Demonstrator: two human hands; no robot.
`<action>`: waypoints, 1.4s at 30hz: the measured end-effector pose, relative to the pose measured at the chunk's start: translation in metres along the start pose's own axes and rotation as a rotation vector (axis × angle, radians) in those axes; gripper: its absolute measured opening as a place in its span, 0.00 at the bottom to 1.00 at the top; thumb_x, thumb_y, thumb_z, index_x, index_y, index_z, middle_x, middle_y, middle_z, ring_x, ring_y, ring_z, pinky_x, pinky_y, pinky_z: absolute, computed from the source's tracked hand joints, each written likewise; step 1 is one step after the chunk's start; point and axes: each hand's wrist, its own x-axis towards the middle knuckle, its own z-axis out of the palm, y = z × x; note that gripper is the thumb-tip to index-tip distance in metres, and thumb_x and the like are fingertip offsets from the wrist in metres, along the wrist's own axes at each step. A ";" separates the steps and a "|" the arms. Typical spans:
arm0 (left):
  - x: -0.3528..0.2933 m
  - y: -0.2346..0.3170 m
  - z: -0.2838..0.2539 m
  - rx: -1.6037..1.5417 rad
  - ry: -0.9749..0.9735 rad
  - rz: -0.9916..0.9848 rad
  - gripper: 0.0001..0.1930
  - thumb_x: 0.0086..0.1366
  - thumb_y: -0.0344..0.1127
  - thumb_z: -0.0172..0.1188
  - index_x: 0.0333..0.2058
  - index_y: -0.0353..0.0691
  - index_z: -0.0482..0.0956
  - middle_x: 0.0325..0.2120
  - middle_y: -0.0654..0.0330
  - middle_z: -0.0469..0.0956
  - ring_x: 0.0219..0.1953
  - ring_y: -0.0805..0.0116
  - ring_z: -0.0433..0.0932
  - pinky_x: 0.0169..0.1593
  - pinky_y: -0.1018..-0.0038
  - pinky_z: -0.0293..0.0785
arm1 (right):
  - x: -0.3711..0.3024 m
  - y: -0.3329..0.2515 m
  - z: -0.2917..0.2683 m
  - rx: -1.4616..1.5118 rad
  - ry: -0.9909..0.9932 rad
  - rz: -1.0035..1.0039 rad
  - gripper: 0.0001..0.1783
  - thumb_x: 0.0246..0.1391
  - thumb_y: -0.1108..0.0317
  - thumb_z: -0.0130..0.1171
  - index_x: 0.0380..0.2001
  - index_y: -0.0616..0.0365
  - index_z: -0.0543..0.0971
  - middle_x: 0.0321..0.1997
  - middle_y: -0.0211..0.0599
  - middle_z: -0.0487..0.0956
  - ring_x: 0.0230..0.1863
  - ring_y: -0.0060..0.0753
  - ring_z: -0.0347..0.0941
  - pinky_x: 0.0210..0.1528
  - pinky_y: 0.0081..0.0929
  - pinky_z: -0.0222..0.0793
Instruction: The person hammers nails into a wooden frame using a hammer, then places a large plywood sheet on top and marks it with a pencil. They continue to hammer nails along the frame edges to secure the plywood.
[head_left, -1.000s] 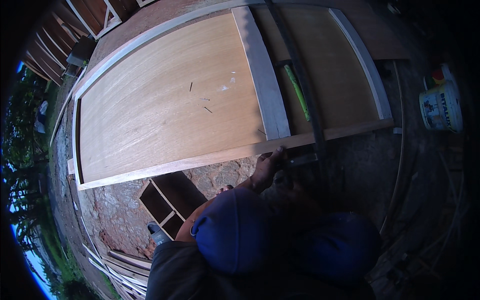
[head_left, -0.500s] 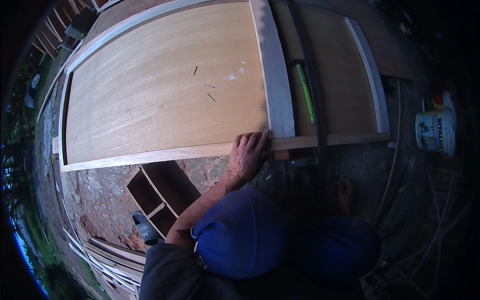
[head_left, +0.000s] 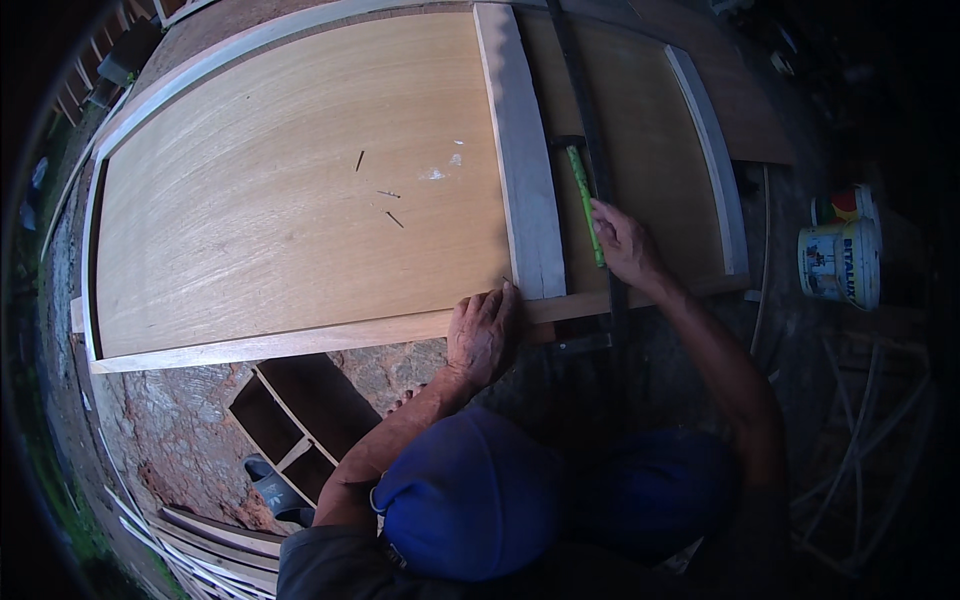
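A wooden panel (head_left: 300, 220) with a pale timber frame lies before me. At the lower end of its crosspiece (head_left: 530, 180), my left hand (head_left: 482, 335) rests on the near frame rail (head_left: 250, 345). Its thumb and fingers are pinched around a nail (head_left: 507, 284), mostly hidden by the fingertips. A hammer (head_left: 580, 190) with a green handle lies on the panel right of the crosspiece, beside a long dark bar (head_left: 590, 110). My right hand (head_left: 630, 248) has curled fingers at the lower handle; how firm the grip is does not show.
Several loose nails (head_left: 388, 193) lie on the panel. Below its near edge stands a divided wooden box (head_left: 285, 440), with a dark slipper (head_left: 275, 490) beside it. Timber strips (head_left: 215, 545) lie lower left. A white bucket (head_left: 840, 265) stands right. My knees (head_left: 470, 500) are in blue cloth.
My right hand has risen from the dark area beside my knee to the hammer handle. My left hand stays at the crosspiece's end. The whole view has shifted slightly.
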 end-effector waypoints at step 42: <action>0.006 -0.010 -0.016 -0.003 -0.178 0.011 0.35 0.62 0.39 0.57 0.65 0.30 0.61 0.50 0.48 0.71 0.50 0.52 0.71 0.51 0.60 0.67 | 0.103 0.114 -0.039 0.122 0.256 0.488 0.19 0.66 0.61 0.54 0.54 0.61 0.72 0.35 0.36 0.77 0.31 0.29 0.76 0.29 0.29 0.74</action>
